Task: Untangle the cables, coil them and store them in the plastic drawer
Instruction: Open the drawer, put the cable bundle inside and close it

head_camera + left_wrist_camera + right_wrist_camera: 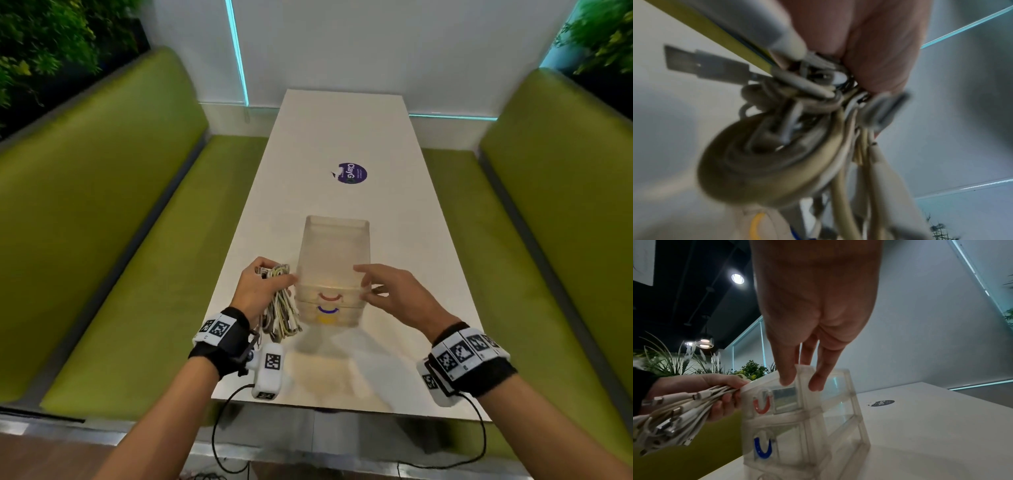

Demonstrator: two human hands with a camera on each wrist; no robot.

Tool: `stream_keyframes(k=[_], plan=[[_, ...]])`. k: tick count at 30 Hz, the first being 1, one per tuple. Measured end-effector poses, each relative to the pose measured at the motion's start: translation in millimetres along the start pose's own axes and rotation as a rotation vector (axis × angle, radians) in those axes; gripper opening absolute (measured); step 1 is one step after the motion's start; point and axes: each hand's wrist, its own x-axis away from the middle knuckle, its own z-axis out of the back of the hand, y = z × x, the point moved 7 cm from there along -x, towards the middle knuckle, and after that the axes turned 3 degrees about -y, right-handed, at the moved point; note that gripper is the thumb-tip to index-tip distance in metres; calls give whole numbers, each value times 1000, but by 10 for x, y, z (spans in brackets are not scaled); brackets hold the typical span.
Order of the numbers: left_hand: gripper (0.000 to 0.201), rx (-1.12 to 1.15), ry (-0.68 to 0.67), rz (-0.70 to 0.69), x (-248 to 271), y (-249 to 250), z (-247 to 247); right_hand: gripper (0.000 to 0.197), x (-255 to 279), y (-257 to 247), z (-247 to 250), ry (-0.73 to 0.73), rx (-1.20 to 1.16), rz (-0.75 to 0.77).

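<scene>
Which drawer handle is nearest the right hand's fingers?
The red handle on the top drawer, just under the right hand's fingers; the blue handle sits one drawer lower, the yellow lowest.

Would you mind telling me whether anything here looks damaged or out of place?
The purple round sticker on the white table looks torn at one edge, with a scrap beside it. Otherwise nothing stands out: the plastic drawer unit stands upright.

Table lies bare beyond the drawer unit; benches flank it.
</scene>
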Motion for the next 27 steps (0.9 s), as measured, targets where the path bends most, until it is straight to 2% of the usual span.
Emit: stream_keyframes(k=[5,7,9,10,11,14,15,17,21,25,27], plan=[[27,1,-59,37,53,-30,-118,38,73,-11,4,-40,-20,-36],[27,-5,-61,41,47,-25,-126,26,150,-78,53,94,132,-20],[27,-5,-65,53,46,-26,-137,13,326,-268,32,338,251,73],[27,-4,-68,61,51,-30,-143,11,396,-358,-97,355,279,92],[27,-1,-72,67,57,-38,-153,14,418,-386,-302,267,293,60],[27,27,-87,83,86,-71,-198,38,402,-82,-1076,-284,433,-232],[27,37,-88,89,93,-80,-209,45,376,34,-1205,-366,488,-280],[28,42,-82,95,95,-89,-207,52,308,163,-1285,-359,531,-323],[29,46,-82,104,82,-100,-206,52,286,265,-1363,-332,547,-342],[29,55,-69,110,79,-131,-210,42,327,186,-1278,-268,463,-306],[30,51,-63,116,71,-149,-207,37,437,115,-1295,-315,465,-300]])
